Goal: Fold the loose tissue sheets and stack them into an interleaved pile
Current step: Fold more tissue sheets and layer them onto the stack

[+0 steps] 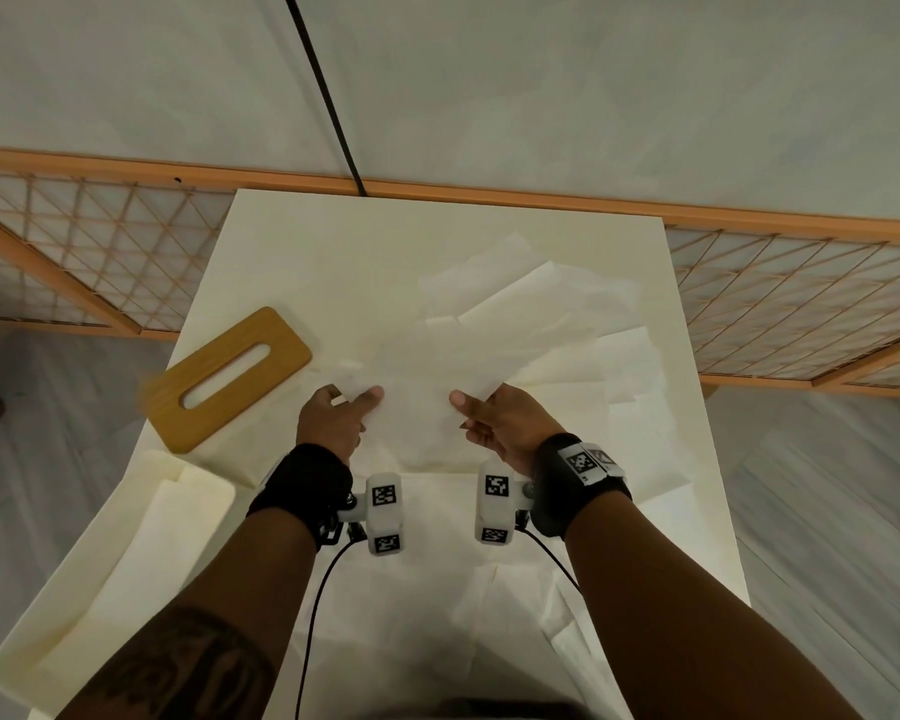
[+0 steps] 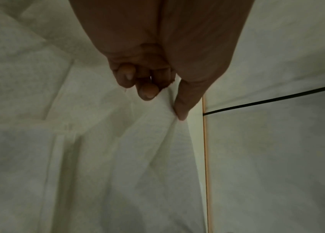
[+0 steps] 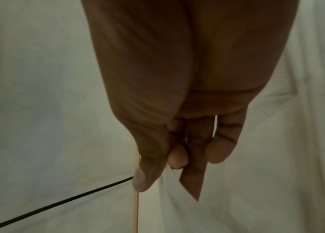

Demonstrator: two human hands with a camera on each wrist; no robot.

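Note:
A thin white tissue sheet (image 1: 417,376) is held up over the middle of the table. My left hand (image 1: 336,415) pinches its near left edge between thumb and fingers, and the left wrist view shows the thumb (image 2: 185,100) pressed against the sheet (image 2: 137,141). My right hand (image 1: 494,423) pinches the near right edge; the right wrist view shows its thumb (image 3: 145,171) and fingers (image 3: 177,156) closed on the tissue (image 3: 177,205). Several loose tissue sheets (image 1: 567,324) lie spread behind and to the right. A pile of folded tissues (image 1: 126,563) lies at the near left.
A wooden tissue-box lid (image 1: 227,379) with a slot lies at the left of the white table (image 1: 292,236). A wooden lattice screen (image 1: 801,304) runs behind the table, and a black cable (image 1: 328,106) crosses the wall. More tissue (image 1: 515,605) lies near my body.

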